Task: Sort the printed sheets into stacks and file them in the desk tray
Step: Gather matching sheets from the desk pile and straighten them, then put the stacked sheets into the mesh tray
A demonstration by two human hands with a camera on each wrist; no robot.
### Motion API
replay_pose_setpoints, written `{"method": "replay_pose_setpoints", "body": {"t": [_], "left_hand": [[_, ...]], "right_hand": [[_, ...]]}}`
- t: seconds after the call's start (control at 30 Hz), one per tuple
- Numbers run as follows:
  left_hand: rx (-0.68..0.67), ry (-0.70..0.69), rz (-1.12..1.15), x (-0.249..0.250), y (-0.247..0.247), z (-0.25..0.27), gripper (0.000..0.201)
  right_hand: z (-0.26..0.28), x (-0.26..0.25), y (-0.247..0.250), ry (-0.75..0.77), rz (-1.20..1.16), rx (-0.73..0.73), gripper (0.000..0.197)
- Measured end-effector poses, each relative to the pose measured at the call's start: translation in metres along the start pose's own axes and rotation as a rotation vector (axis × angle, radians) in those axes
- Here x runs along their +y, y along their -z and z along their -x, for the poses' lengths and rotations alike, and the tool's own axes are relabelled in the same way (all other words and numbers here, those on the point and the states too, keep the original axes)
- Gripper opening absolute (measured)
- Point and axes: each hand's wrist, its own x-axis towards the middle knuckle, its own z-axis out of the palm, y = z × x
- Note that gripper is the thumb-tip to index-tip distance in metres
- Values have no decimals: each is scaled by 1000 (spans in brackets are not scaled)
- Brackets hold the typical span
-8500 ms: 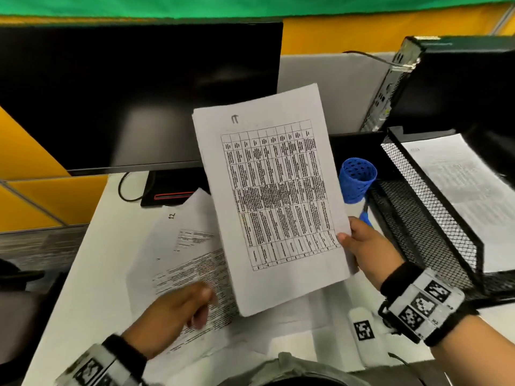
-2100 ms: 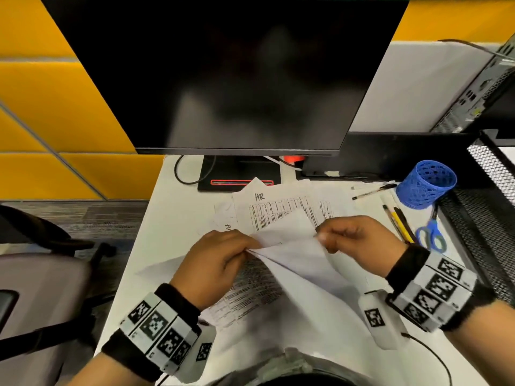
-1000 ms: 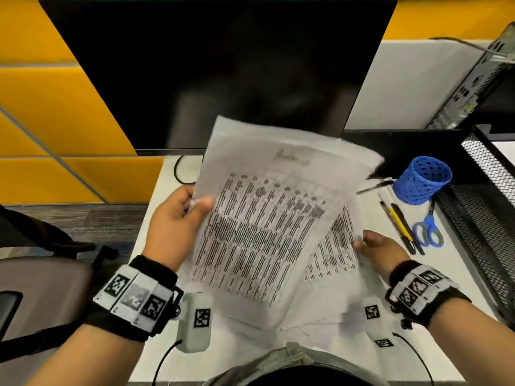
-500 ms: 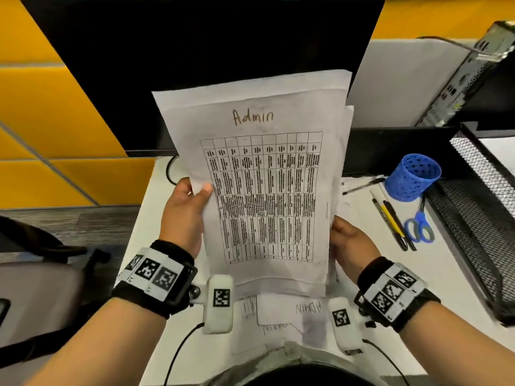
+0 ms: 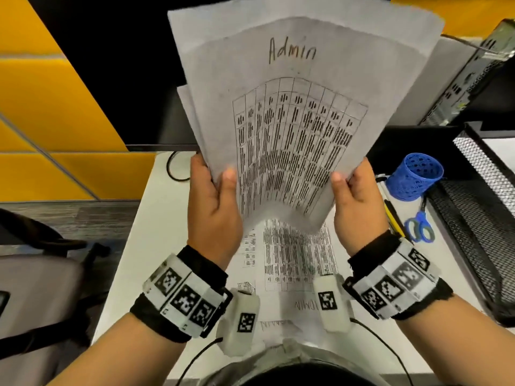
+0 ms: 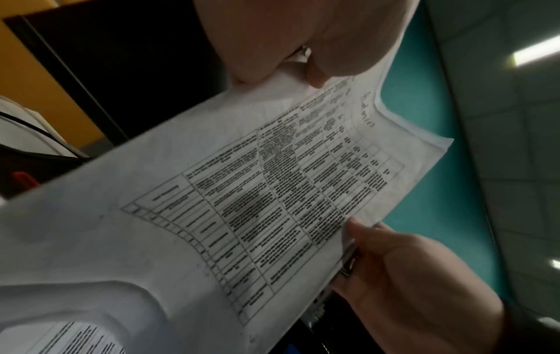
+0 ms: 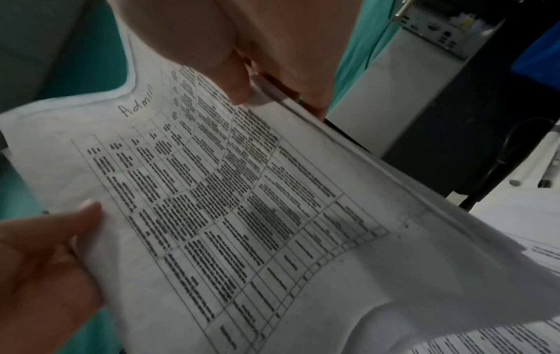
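I hold a small stack of printed sheets (image 5: 295,112) upright above the desk; the top one carries a table and the handwritten word "Admin". My left hand (image 5: 214,201) grips the stack's lower left edge, thumb on the front. My right hand (image 5: 355,199) grips the lower right edge the same way. The stack bows between them. Both wrist views show the stack (image 6: 272,191) (image 7: 227,203) with a thumb on each side. More printed sheets (image 5: 295,254) lie flat on the desk under my hands, some marked "ADMIN". The black mesh desk tray (image 5: 479,218) stands at the right.
A blue mesh pen cup (image 5: 413,176) stands beside the tray, with blue-handled scissors (image 5: 419,227) and pens (image 5: 391,215) next to it. A dark monitor (image 5: 117,65) fills the back. A computer case (image 5: 473,79) is at the far right. An office chair (image 5: 41,274) stands left of the desk.
Since half a second ago the stack has come up and closer to my head, and it bows more. Earlier I was picking sheets off the desk and turning them face up.
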Motion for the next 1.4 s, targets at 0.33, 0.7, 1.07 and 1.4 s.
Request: {"method": "replay_pose_setpoints", "body": {"t": [0.33, 0.7, 1.07, 1.4], "left_hand": [[-76, 267, 12, -31, 10, 14, 33], [-136, 426, -22, -61, 5, 20, 37], [-84, 583, -100, -66, -2, 22, 20], [-54, 551, -25, -23, -38, 31, 25]], "right_hand": [[19, 34, 12, -201, 182, -14, 32], [23, 59, 12, -367, 294, -42, 39], [18, 56, 48, -438, 190, -83, 27], [34, 48, 98, -424, 204, -166, 23]]}}
